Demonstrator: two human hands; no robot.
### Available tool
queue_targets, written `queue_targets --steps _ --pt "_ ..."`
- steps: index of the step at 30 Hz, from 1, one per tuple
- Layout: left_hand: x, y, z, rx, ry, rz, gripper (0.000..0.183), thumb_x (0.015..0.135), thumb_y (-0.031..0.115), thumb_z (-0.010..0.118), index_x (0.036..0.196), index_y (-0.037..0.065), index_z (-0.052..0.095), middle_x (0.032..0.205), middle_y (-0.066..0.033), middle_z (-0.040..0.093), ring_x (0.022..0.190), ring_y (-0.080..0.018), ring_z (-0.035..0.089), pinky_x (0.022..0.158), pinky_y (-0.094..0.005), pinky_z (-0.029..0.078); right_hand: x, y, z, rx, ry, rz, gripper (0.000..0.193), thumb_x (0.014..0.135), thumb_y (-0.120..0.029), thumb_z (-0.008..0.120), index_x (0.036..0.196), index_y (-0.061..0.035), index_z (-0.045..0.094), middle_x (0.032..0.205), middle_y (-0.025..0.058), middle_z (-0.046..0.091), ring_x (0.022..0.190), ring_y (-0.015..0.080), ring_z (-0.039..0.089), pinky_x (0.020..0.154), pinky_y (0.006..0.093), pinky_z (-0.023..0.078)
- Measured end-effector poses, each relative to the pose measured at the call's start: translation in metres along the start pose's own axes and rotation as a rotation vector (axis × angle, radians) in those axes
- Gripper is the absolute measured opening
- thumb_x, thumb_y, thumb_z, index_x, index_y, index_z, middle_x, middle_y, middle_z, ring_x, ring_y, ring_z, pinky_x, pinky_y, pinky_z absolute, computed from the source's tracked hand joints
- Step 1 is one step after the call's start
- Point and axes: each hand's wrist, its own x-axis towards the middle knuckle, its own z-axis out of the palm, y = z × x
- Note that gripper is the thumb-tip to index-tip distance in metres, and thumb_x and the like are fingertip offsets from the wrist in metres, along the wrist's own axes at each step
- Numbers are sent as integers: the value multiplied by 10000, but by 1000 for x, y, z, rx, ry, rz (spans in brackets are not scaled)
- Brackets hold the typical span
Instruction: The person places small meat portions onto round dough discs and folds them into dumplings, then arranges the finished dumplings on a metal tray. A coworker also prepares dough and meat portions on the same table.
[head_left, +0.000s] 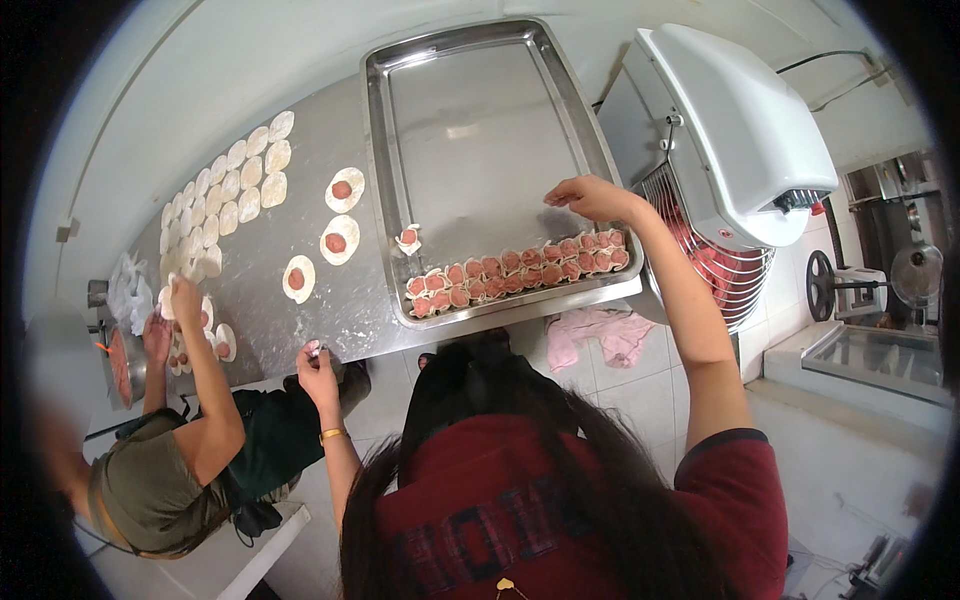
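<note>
My right hand (pixel 592 198) hovers over the metal tray (pixel 376 150), fingers stretched toward its middle and nothing seen in them. Below it, along the tray's near edge, sit rows of open-topped dumplings (pixel 515 270) with pink meat showing. A single dumpling (pixel 409 239) stands apart by the tray's left wall. Off the table's near edge, my left hand (pixel 318 372) is closed, with a small pale, shiny thing at its fingertips that I cannot make out. Nearest to it on the table lies a round wrapper with filling (pixel 298 279); two more filled wrappers (pixel 340 240) lie farther back.
Rows of floured wrappers (pixel 235 180) cover the table's (pixel 290 130) far left. A co-worker's hands (pixel 180 305) handle wrappers at the left, beside a bowl of meat (pixel 120 365). A white mixer (pixel 735 130) with a wire guard stands right of the tray. A pink cloth (pixel 600 335) shows below the table.
</note>
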Motion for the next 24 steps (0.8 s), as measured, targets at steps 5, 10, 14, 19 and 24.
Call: queue_targets --steps 5,10,14,19,24 --pt "1 -2 2 -22 -20 -48 252 783 88 612 1014 -9 590 877 -100 594 700 -176 555 670 -299 462 -15 -6 -14 -517 -378 341 355 731 0 508 1051 -28 658 1003 203 650 960 326 623 847 365 491" --pt "0 -5 3 -14 15 25 244 775 91 611 999 -6 599 886 -116 596 722 -195 573 686 -308 468 -17 -18 -5 -396 -18 260 340 714 -5 517 1016 -32 671 976 209 650 948 330 624 843 378 493" --pt "0 0 1 2 12 5 235 764 84 613 985 6 605 868 -128 591 713 -228 575 689 -323 472 30 -44 39 -29 235 -125 475 697 -41 585 1171 -52 584 1083 189 609 965 349 603 871 386 484" --pt "1 9 -6 15 -38 -45 242 778 88 618 1006 7 605 862 -113 611 740 -203 593 709 -311 480 93 -92 112 -72 194 -252 622 642 -32 668 1243 -83 517 1140 145 534 998 324 575 861 371 489" --pt "0 7 -12 -53 -61 -1 224 759 63 619 977 11 608 848 -115 593 678 -214 574 659 -317 472 124 -115 145 -74 190 -272 407 659 -31 645 1060 -75 598 1012 134 570 947 337 575 811 403 479"
